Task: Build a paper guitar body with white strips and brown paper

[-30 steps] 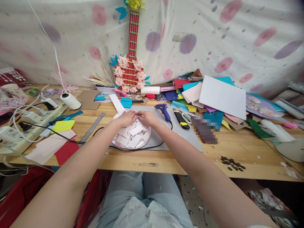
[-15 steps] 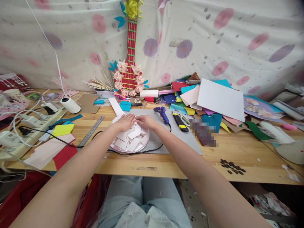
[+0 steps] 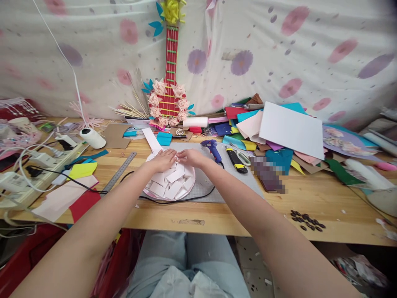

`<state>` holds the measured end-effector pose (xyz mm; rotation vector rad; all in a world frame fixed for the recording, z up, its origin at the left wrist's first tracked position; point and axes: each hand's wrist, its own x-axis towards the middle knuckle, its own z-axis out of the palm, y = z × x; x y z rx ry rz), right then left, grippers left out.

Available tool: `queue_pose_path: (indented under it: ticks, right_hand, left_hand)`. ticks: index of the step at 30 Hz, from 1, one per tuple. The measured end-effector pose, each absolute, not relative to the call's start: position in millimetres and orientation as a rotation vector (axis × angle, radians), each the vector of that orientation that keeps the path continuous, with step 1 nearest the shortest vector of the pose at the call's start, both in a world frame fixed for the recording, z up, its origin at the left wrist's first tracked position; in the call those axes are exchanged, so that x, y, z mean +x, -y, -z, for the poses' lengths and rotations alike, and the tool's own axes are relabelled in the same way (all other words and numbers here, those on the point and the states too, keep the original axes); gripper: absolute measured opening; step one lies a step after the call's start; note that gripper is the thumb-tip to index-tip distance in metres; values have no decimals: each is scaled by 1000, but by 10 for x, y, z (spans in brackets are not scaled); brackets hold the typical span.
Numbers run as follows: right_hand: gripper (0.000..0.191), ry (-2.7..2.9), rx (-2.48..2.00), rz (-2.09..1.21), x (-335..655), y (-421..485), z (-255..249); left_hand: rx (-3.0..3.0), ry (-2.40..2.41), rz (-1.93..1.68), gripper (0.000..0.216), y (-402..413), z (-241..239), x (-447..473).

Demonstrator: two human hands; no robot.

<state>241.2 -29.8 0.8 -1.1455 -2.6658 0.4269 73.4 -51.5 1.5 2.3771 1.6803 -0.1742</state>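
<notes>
I see free passage over bare wood between the dark ovals (image 3: 307,219) and the paper pile (image 3: 291,130) toward the desk's (image 3: 313,192) back edge; near the right hand (image 3: 191,157), the glue gun (image 3: 212,149) obstructs.

I look down on a wooden table (image 3: 288,198) stretching across the frame. Mid-frame lies a grey mat (image 3: 203,180), with a round white paper piece (image 3: 169,186) on it. I see a ruler (image 3: 119,174) left of centre, a power strip (image 3: 76,153) far left, and dark beads (image 3: 305,216) lower right.
</notes>
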Motion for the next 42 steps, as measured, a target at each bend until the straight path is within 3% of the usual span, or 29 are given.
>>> queue_pose_path:
  ticks: [9, 17, 19, 33, 42]
  right_hand:
    - [24, 2734, -1114, -363, 2429, 292, -44]
    - [30, 2653, -1166, -440, 2453, 303, 0]
    - [30, 2647, -1178, -450, 2453, 291, 14]
    - [34, 2554, -1151, -492, 2466, 319, 94]
    - [33, 2517, -1173, -535, 2457, 309, 140]
  left_hand:
    - [2196, -1643, 49, 59, 476, -40, 736]
    - [1581, -1407, -1140, 63, 414, -50, 451]
    - [1544, -1467, -1281, 62, 474, -50, 369]
    - [2087, -2025, -341, 55, 719, 164, 527]
    - [2210, -2014, -225, 54, 656, 279, 464]
